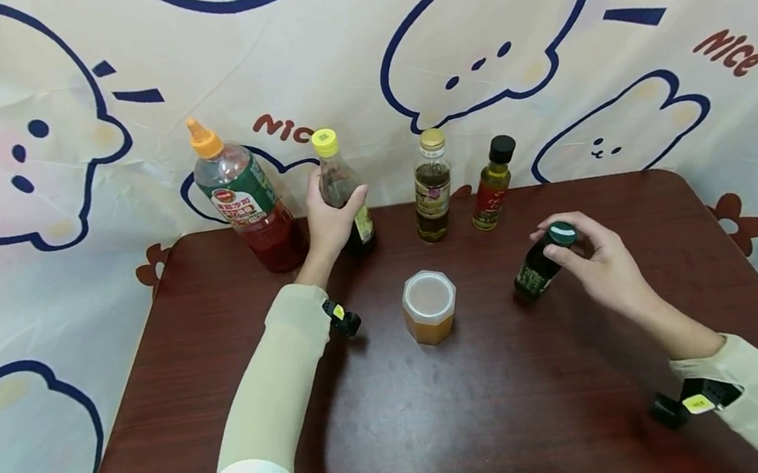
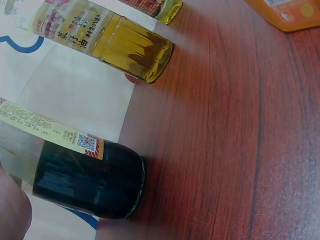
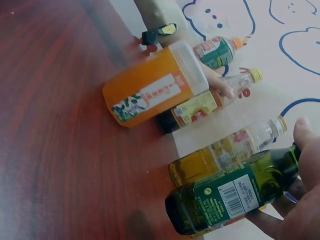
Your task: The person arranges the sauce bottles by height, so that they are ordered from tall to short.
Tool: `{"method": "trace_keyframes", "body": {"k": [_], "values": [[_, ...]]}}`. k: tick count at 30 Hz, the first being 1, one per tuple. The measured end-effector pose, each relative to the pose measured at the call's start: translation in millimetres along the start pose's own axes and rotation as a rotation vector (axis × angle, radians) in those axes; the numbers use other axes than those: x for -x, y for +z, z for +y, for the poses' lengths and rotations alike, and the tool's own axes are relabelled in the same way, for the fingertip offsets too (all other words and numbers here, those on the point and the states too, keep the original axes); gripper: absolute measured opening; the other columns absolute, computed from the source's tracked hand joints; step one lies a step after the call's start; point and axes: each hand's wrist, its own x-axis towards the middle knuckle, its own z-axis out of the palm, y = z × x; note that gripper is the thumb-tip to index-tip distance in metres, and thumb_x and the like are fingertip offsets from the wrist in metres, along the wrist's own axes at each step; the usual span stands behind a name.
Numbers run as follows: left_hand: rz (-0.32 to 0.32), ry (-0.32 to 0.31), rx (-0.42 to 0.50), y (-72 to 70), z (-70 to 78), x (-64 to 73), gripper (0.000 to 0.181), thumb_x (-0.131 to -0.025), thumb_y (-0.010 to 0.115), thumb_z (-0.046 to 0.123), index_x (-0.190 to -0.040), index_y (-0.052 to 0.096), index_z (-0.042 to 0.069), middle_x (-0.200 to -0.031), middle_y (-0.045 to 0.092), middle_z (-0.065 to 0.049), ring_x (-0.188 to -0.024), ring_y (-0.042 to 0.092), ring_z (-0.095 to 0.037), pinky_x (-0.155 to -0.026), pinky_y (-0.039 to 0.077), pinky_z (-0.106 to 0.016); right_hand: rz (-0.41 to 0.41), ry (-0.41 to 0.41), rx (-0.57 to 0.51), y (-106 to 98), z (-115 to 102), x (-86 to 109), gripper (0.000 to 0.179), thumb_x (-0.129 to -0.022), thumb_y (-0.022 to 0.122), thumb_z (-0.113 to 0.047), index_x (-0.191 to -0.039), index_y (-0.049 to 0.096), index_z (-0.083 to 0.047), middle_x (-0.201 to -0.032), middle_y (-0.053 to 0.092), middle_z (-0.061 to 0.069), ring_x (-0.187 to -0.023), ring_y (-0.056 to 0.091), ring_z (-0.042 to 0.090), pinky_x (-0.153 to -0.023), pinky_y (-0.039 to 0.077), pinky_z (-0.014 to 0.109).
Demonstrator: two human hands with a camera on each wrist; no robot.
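Note:
At the back edge of the table, my left hand grips a clear bottle of dark liquid with a yellow cap. Its lower part fills the near side of the left wrist view, with a piece of the hand at the left edge. On the right, my right hand holds a dark green glass bottle near its green cap. That bottle leans, and its barcode label faces the right wrist camera. Whether its base touches the table, I cannot tell.
Mid-table stands a lidded jar of orange-brown contents. A large red sauce bottle is left of my left hand. Along the back are a yellow-oil bottle and a small red-labelled bottle. A printed cloth hangs behind the brown table.

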Motion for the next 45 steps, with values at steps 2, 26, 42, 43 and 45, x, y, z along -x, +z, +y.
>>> {"method": "trace_keyframes", "body": {"k": [2,26,42,43,45], "values": [[0.001,-0.003,0.002,0.5,0.6,-0.3,0.058,-0.088,0.078,0.017,-0.135,0.048,0.002,-0.126,0.059,-0.016,-0.117,0.058,-0.026,-0.102,0.049,-0.041,0.031,0.012,-0.005,-2,2,-4.2,0.028,-0.099,0.061,0.001,-0.127,0.059,0.001,-0.115,0.069,-0.001,-0.109,0.063,0.007,-0.089,0.05,0.013],[-0.012,-0.021,0.012,1.9,10.6,3.9,0.059,-0.09,0.076,0.009,-0.138,0.045,-0.005,-0.131,0.057,-0.025,-0.12,0.056,-0.032,-0.104,0.047,-0.043,0.271,0.13,0.019,-11,37,-53.0,0.028,-0.099,0.067,-0.012,-0.126,0.064,-0.005,-0.11,0.066,-0.014,-0.103,0.059,-0.003,-0.084,0.047,0.009],[-0.001,0.003,0.024,1.0,-1.5,0.8,0.058,-0.088,0.079,0.016,-0.136,0.048,0.003,-0.127,0.06,-0.015,-0.117,0.058,-0.024,-0.101,0.049,-0.039,0.39,0.209,0.098,-10,58,-79.8,0.039,-0.097,0.071,-0.026,-0.128,0.062,-0.003,-0.105,0.062,-0.015,-0.101,0.058,-0.003,-0.084,0.047,0.014],[0.0,0.004,0.025,0.9,-1.5,0.9,0.058,-0.088,0.079,0.016,-0.135,0.048,0.003,-0.126,0.06,-0.015,-0.116,0.058,-0.024,-0.101,0.049,-0.039,0.393,0.216,0.1,-9,58,-80.9,0.039,-0.097,0.071,-0.027,-0.128,0.062,-0.005,-0.106,0.062,-0.014,-0.101,0.058,-0.002,-0.083,0.047,0.014],[0.002,0.007,0.026,0.9,-1.9,1.0,0.058,-0.088,0.079,0.015,-0.135,0.048,0.002,-0.126,0.06,-0.016,-0.116,0.058,-0.024,-0.1,0.049,-0.038,0.396,0.227,0.107,-8,60,-82.7,0.039,-0.097,0.07,-0.029,-0.128,0.062,-0.007,-0.108,0.062,-0.012,-0.102,0.058,-0.001,-0.083,0.046,0.015]]}}
